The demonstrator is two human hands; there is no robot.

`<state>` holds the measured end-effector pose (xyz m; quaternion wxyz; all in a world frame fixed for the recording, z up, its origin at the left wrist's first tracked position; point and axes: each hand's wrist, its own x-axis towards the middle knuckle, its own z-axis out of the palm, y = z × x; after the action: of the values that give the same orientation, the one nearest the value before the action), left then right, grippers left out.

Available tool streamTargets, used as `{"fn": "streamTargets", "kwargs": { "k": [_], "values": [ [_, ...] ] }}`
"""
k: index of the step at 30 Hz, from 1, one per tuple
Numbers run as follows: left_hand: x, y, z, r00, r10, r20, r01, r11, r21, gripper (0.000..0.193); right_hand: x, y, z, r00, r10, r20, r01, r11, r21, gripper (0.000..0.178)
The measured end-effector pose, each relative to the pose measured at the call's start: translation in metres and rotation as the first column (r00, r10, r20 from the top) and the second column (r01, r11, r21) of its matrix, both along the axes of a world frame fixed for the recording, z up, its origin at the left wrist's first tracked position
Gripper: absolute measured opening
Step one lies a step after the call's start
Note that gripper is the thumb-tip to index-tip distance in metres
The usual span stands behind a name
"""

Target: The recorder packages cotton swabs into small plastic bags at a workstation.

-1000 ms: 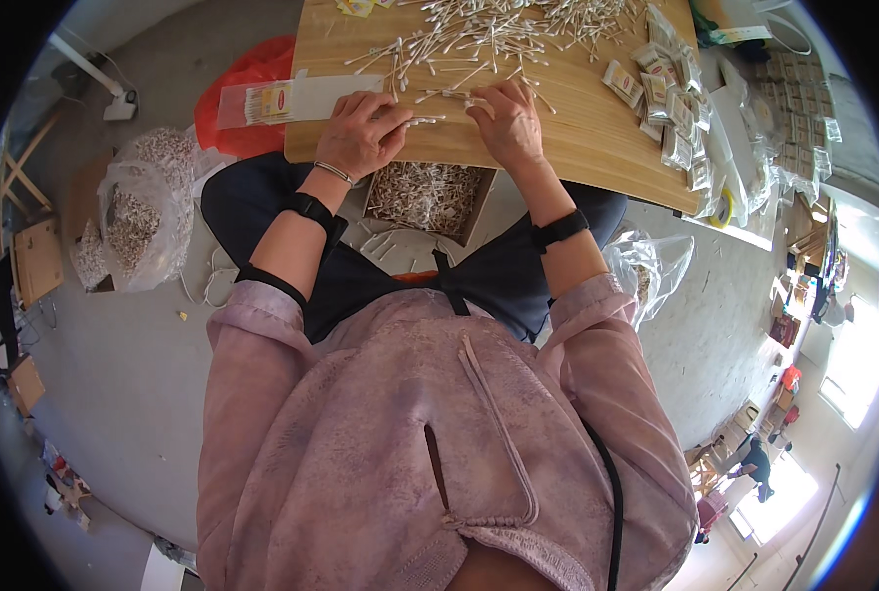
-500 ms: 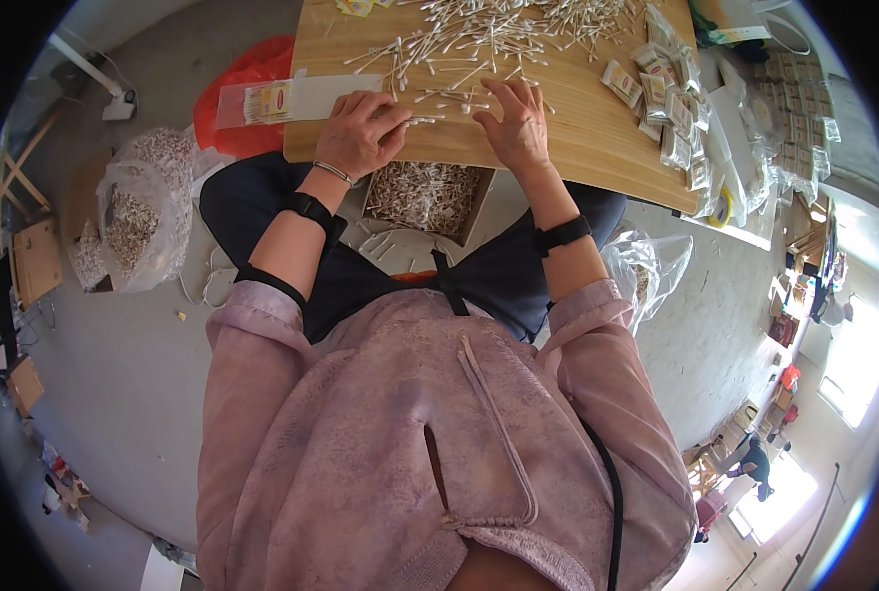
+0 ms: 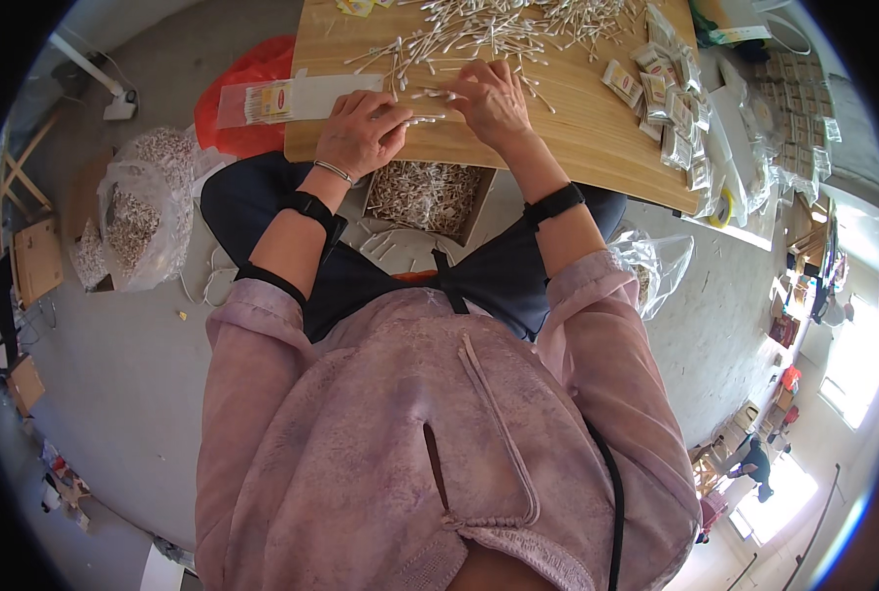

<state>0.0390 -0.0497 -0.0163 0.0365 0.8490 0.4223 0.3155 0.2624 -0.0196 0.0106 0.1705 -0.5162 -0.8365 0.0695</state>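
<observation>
My left hand (image 3: 363,133) is above the near edge of the wooden table (image 3: 587,138), its fingers closed on a few white cotton swabs (image 3: 426,119) that stick out to the right. Just right of it, my right hand (image 3: 492,104) is over the tabletop with thumb and fingers pinched at the end of some cotton swabs (image 3: 428,94); its fingertips are partly hidden. Beyond both hands spreads a loose heap of cotton swabs (image 3: 479,30). A clear packet of swabs (image 3: 266,101) with a yellow and red label lies left of my left hand.
Small filled packets (image 3: 661,98) are piled at the table's right side, near a yellow tape roll (image 3: 722,209). Below the table edge, between my legs, stands a box of swabs (image 3: 425,197). A large clear bag of swabs (image 3: 144,222) and a red bag (image 3: 228,94) are at left.
My right hand has moved left and slightly away from me, and its spread fingers have closed at the swabs. My left hand stays in place with its swabs.
</observation>
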Motion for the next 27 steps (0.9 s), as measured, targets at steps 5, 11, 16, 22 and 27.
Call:
{"fn": "streamTargets", "kwargs": {
  "k": [5, 11, 16, 22, 27],
  "values": [
    [0.002, 0.000, 0.001, 1.000, 0.000, 0.004, 0.000, 1.000, 0.002, 0.022, 0.003, -0.009, -0.016, 0.994, -0.008, -0.107, 0.018, 0.995, 0.098, 0.017],
    [0.001, 0.000, 0.003, 1.000, -0.003, 0.015, 0.004, 1.000, -0.026, 0.018, 0.016, -0.023, -0.024, 0.986, -0.063, -0.153, 0.093, 0.976, 0.198, 0.014],
    [0.001, 0.000, 0.004, 1.000, -0.010, 0.023, 0.011, 0.999, -0.040, 0.018, 0.027, -0.031, -0.022, 0.973, -0.115, -0.200, 0.146, 0.978, 0.151, 0.013],
    [0.002, -0.001, 0.006, 1.000, -0.007, 0.017, 0.008, 0.999, -0.047, 0.018, 0.034, -0.058, -0.012, 0.976, -0.055, -0.211, 0.079, 0.991, 0.107, 0.012],
    [0.002, 0.000, 0.006, 1.000, 0.003, 0.005, -0.003, 0.999, -0.054, 0.017, 0.039, -0.068, -0.006, 0.976, 0.021, -0.218, -0.007, 0.998, 0.064, 0.013]
  ]
}}
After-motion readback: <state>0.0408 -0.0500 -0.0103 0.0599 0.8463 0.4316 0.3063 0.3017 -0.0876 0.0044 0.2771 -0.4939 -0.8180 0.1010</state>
